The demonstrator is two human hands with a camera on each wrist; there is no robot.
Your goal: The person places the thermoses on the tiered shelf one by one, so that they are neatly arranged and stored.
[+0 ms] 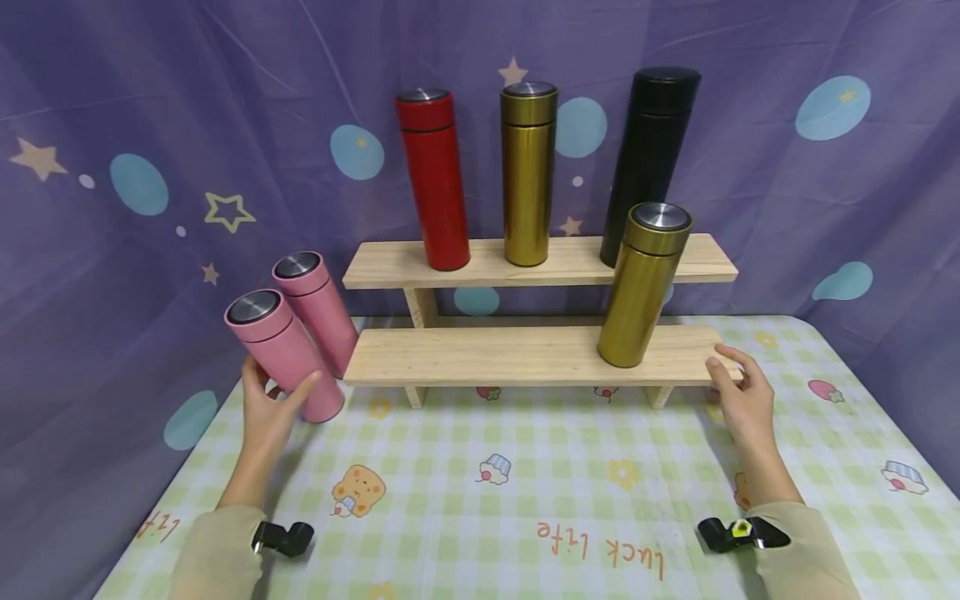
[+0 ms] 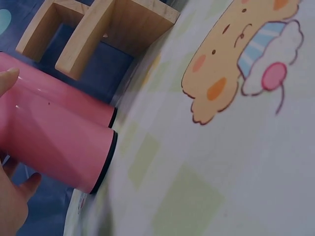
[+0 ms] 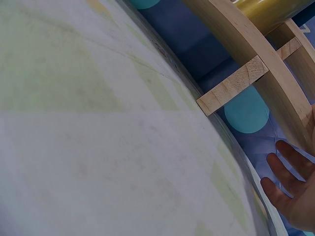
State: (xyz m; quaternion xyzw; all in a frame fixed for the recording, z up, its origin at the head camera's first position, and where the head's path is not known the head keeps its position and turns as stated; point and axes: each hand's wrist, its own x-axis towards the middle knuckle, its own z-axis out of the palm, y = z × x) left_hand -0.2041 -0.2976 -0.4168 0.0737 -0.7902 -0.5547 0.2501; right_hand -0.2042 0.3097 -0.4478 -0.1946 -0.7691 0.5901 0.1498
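Observation:
My left hand (image 1: 267,414) grips the nearer pink thermos (image 1: 288,354) low on its body. The thumb is on one side and the fingers on the other; its base is at the tablecloth in the left wrist view. Right behind it stands a second pink thermos (image 1: 318,308), partly hidden, beside the left end of the two-tier wooden shelf (image 1: 487,354). My right hand (image 1: 747,406) is at the right end of the lower tier, thumb and forefinger touching the board. Its other fingers (image 3: 281,172) extend loosely below the board in the right wrist view.
On the upper tier stand a red thermos (image 1: 437,183), a gold thermos (image 1: 528,179) and a tall black thermos (image 1: 651,158). Another gold thermos (image 1: 645,287) is on the lower tier toward the right. A checked tablecloth (image 1: 450,517) covers the table, with a purple curtain (image 1: 262,100) behind.

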